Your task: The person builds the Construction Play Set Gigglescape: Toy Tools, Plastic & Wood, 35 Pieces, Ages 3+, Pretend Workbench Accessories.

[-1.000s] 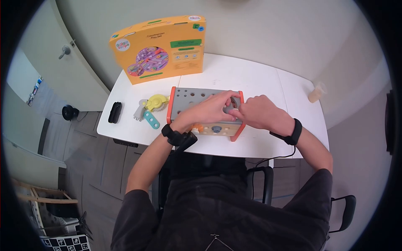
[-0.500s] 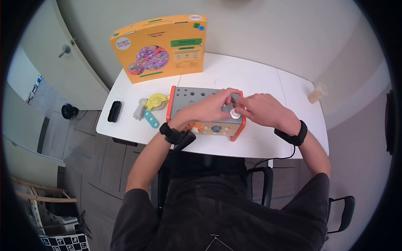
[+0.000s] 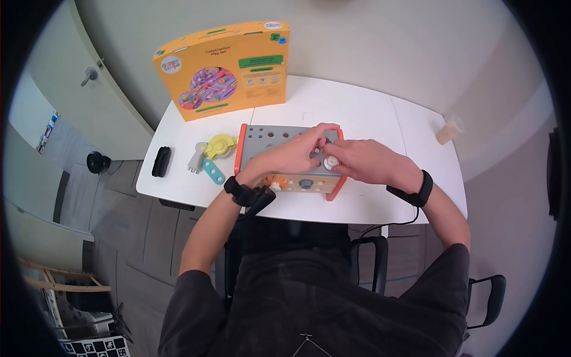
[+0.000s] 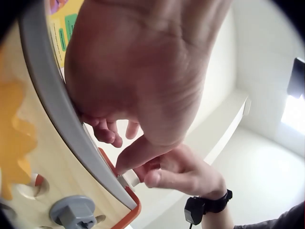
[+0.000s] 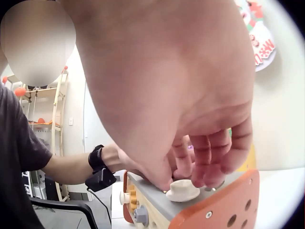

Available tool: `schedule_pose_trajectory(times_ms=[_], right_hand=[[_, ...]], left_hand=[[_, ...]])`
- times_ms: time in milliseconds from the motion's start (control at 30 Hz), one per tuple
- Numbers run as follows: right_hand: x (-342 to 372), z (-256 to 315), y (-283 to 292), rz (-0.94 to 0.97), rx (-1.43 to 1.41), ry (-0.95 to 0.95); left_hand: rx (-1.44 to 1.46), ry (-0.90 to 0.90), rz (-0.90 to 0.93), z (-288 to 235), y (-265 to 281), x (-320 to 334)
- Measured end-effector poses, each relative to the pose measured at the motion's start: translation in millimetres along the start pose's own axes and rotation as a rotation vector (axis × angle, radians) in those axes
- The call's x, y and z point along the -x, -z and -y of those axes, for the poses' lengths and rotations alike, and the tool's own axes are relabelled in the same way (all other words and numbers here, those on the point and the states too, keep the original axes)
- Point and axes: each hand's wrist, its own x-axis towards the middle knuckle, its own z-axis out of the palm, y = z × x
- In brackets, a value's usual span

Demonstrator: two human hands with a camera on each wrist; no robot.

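Observation:
A toy workbench (image 3: 256, 144) with a grey holed top and orange-red end panels stands on the white table. A white toy bolt (image 5: 183, 190) with a round flange sits at the right end of its top. My right hand (image 3: 370, 160) pinches around this bolt, its thumb and fingertips right at the head. Across the top, from the left, lies my left hand (image 3: 291, 153), with its thumb tip (image 4: 125, 164) close beside the bolt and its other fingers bent toward the back. A grey bolt (image 4: 74, 212) and an orange gear (image 3: 275, 181) are on the wooden front.
Left of the workbench lie a yellow toy saw (image 3: 220, 146), a grey toy piece (image 3: 195, 160), a teal holed strip (image 3: 213, 171) and a black case (image 3: 161, 162). An orange play-set box (image 3: 226, 74) stands behind. A translucent cup (image 3: 450, 131) is at the right.
The right hand has shifted slightly from behind the white bolt and changed its finger position around it, uncovering its head. The left hand has stayed nearly in place on the workbench top.

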Motion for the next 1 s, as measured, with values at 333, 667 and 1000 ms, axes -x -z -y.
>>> schedule_pose_trajectory(times_ms=[333, 667, 1000], right_hand=[[-13, 29, 26, 0.268, -0.034, -0.317], [-17, 18, 13, 0.390, -0.031, -0.399], [1, 2, -21, -0.019, 0.316, 0.009]], left_hand=[[-0.173, -0.075, -0.148, -12, -14, 6], [-0.127, -0.033, -0.198, -11, -17, 8], [-0.441, -0.199, -0.441, -8, -35, 8]])
